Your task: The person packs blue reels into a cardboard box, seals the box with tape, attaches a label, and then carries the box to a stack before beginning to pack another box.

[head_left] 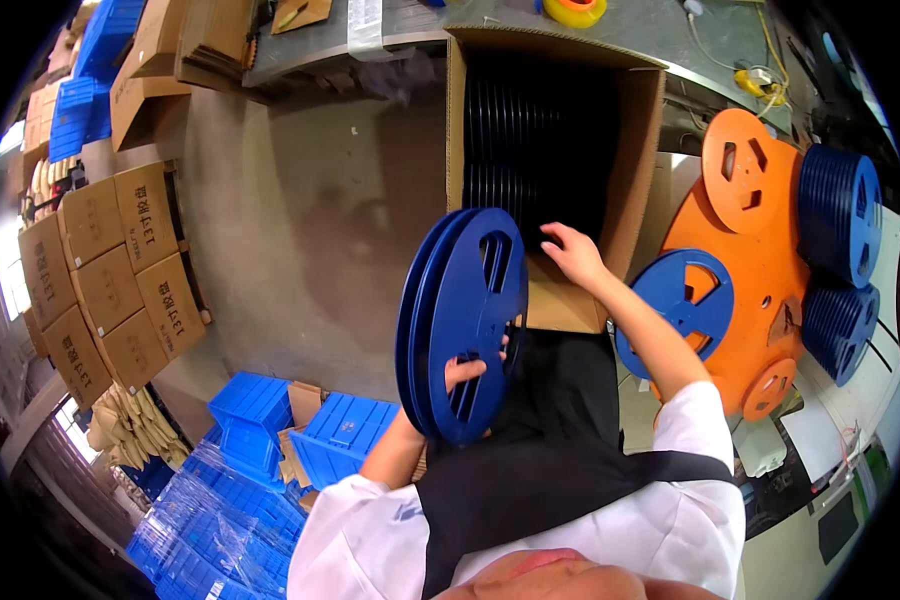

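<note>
Partly hidden, left fingers (467,371) grip blue reels (480,318); right fingers (557,233) half-open, empty; darkness fills carton (638,170)

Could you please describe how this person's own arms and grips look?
The white sleeves are short, leaving both forearms bare. The left grip, partly hidden, and the right grip show no gloves. No watch or bracelet shows on the right wrist. A black apron is worn over the white shirt.
</note>
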Available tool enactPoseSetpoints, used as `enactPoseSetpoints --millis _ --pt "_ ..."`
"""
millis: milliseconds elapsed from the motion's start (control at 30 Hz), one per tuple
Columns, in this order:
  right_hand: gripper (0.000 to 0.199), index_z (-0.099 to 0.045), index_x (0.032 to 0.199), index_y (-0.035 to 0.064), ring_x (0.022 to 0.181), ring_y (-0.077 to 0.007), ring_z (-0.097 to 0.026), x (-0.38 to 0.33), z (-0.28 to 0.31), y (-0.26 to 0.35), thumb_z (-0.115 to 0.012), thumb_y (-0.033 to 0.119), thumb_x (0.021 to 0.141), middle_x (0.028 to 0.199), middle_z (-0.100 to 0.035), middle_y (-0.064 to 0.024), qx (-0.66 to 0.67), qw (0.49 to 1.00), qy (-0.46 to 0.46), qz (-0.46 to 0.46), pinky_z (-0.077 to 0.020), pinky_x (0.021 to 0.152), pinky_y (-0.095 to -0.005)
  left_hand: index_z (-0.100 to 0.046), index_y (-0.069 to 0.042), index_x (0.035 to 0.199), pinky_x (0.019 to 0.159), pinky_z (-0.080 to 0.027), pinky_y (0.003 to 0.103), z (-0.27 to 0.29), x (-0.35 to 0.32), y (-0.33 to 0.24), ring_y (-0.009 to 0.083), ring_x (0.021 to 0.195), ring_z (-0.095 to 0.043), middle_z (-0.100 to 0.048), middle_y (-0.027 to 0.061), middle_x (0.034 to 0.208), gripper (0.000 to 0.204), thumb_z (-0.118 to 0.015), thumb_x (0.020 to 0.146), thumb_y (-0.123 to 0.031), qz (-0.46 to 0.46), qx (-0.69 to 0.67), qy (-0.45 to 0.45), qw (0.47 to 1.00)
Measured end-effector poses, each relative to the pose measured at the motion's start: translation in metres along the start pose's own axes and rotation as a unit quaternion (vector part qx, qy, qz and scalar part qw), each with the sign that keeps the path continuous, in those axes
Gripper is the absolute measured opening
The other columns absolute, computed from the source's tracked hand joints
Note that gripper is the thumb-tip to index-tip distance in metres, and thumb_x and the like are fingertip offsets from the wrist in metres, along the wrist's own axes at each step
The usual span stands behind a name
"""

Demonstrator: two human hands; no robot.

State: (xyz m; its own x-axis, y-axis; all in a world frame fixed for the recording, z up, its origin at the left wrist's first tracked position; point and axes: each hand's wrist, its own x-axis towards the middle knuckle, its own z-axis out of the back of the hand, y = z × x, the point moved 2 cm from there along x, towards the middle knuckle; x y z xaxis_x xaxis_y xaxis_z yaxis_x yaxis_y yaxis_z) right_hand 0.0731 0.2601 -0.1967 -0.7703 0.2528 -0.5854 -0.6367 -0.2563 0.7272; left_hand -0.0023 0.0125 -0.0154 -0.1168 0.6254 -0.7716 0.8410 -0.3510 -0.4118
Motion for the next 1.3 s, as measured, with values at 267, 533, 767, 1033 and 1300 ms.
enactPoseSetpoints --millis 267,533,767,1033,1300 --pt "0.074 -0.027 0.145 0.0145 0.14 -0.0274 -0.019 0.207 0.002 0.06 -0.065 0.026 0.083 0.153 -0.019 -0.0051 -0.423 0.893 -0.08 0.129 -0.0258 0.11 -0.0471 -0.044 -0.002 0.132 0.095 -0.047 0.036 0.02 0.062 0.01 0.0252 0.112 -0.055 -0.054 0.0138 0.126 0.062 -0.068 0.078 -0.02 -0.067 -0.079 -0.062 0.993" --pt "0.071 -0.004 0.147 0.0379 0.143 -0.0164 -0.003 0.238 0.015 0.019 -0.049 0.042 0.091 0.154 0.001 0.0134 -0.548 0.826 -0.057 0.115 -0.0168 0.113 -0.0533 -0.045 -0.001 0.13 0.09 -0.048 0.034 0.04 0.132 -0.017 0.0229 0.107 -0.057 -0.058 0.0134 0.117 0.068 -0.073 0.073 -0.025 -0.136 -0.009 -0.104 0.985" --pt "0.071 -0.005 0.146 0.0411 0.143 -0.017 0.004 0.225 0.025 0.003 -0.051 0.038 0.091 0.154 0.002 0.0133 -0.489 0.867 -0.043 0.089 -0.0039 0.115 -0.052 -0.053 -0.004 0.122 0.089 -0.046 0.033 0.06 0.202 -0.08 0.0172 0.096 -0.058 -0.059 0.0069 0.106 0.053 -0.071 0.075 -0.021 -0.162 0.108 -0.205 0.959" --pt "0.074 -0.014 0.143 0.046 0.143 -0.0148 -0.001 0.226 0.018 -0.006 -0.06 0.03 0.086 0.154 -0.004 0.0148 -0.384 0.909 -0.092 0.135 -0.002 0.117 -0.0482 -0.045 0.003 0.128 0.084 -0.054 0.04 0.066 0.253 -0.103 0.0289 0.102 -0.062 -0.06 0.0202 0.112 0.054 -0.062 0.085 -0.024 -0.315 0.242 -0.149 0.906" --pt "0.078 -0.021 0.142 0.0443 0.143 -0.0148 -0.005 0.229 0.015 -0.009 -0.067 0.025 0.082 0.153 -0.01 0.0141 -0.324 0.925 -0.119 0.16 -0.0044 0.117 -0.0475 -0.045 0.003 0.128 0.085 -0.053 0.039 0.069 0.267 -0.104 0.0274 0.103 -0.061 -0.06 0.0189 0.112 0.052 -0.061 0.086 -0.025 -0.284 0.213 -0.155 0.922"
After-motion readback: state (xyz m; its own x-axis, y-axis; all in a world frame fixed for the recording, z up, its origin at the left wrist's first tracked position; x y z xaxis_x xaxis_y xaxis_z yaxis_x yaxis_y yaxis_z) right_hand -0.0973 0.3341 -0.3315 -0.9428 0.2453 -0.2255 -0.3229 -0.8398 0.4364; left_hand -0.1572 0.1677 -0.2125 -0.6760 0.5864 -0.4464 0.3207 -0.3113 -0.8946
